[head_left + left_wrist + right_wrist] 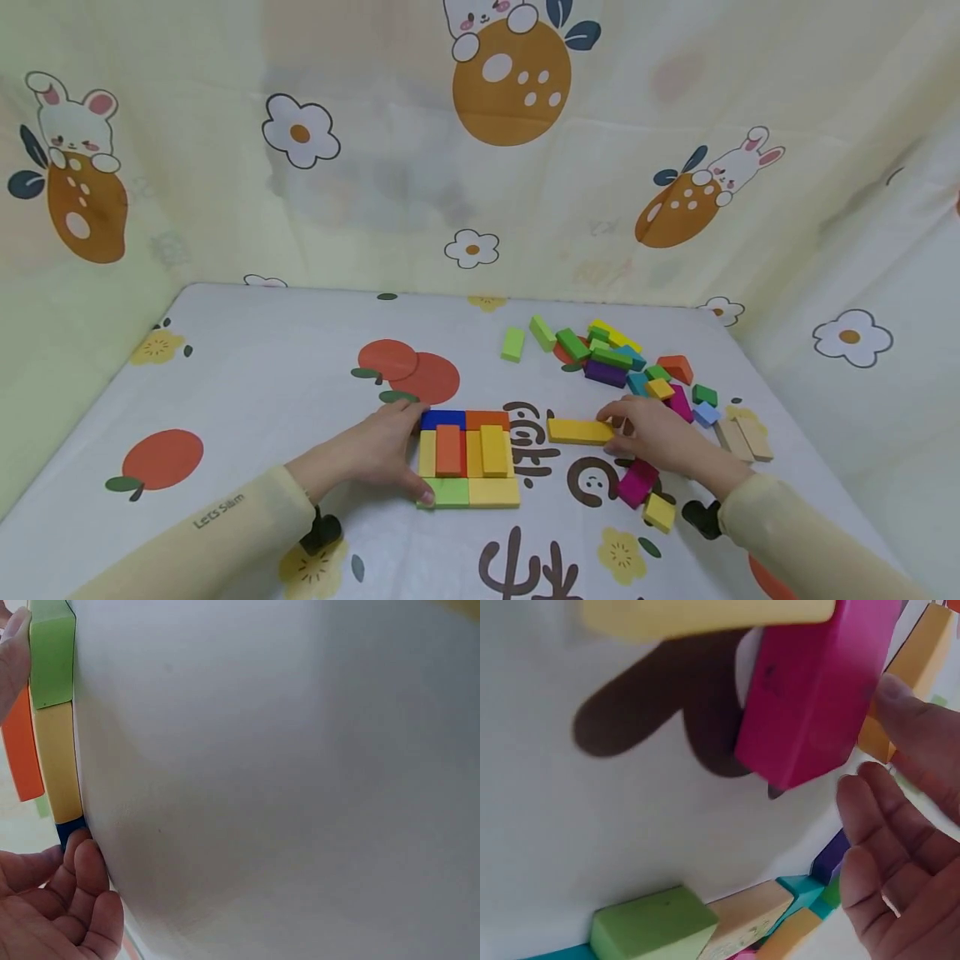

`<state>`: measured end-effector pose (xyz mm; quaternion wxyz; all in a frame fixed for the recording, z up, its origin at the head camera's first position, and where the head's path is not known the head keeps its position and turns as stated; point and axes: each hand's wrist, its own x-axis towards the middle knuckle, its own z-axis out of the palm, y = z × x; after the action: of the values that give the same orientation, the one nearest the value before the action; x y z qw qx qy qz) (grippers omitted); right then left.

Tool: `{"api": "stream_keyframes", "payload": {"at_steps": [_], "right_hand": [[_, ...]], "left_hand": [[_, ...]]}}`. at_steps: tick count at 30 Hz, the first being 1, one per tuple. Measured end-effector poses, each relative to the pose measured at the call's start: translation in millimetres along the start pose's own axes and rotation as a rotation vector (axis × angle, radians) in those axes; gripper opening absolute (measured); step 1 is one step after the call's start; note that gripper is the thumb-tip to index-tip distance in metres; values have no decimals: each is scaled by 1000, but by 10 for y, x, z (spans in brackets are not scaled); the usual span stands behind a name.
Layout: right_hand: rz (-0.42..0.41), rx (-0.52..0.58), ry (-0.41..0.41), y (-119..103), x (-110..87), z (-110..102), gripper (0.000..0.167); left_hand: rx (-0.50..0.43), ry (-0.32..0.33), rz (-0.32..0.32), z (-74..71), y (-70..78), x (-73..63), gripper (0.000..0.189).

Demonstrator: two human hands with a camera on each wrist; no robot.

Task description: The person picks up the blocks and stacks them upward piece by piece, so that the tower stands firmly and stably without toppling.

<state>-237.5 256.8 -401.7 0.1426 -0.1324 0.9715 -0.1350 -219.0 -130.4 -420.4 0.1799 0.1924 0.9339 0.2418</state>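
A flat rectangular arrangement of coloured blocks (493, 493) lies mid-table, with an orange-red block (451, 451) and a yellow block (493, 451) raised on top. My left hand (382, 450) holds its left side, thumb at the green block (52, 656) and fingers curled against the blue block (69, 823). To the right, my right hand (647, 433) pinches the right end of a long yellow block (576, 431) lying flat on the cloth. In the right wrist view, a magenta block (806, 705) partly hides that long block (922, 656).
Behind my right hand is a loose pile of blocks, including a purple block (605, 373) and several green ones. Two pale wooden blocks (742, 440) lie farther right. A small yellow block (660, 512) sits nearer me. The patterned tablecloth (247, 375) meets hanging curtains at the back.
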Motion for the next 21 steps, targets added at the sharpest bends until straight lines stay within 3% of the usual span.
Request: {"api": "stream_keyframes", "payload": {"at_steps": [12, 16, 21], "right_hand": [[4, 50, -4, 46, -18, -6, 44], [-20, 46, 48, -140, -1, -74, 40], [-132, 20, 98, -532, 89, -92, 35]], "left_hand": [[-1, -9, -5, 19, -1, 7, 118], [2, -9, -10, 22, -8, 13, 118], [2, -7, -10, 17, -20, 18, 119]]}}
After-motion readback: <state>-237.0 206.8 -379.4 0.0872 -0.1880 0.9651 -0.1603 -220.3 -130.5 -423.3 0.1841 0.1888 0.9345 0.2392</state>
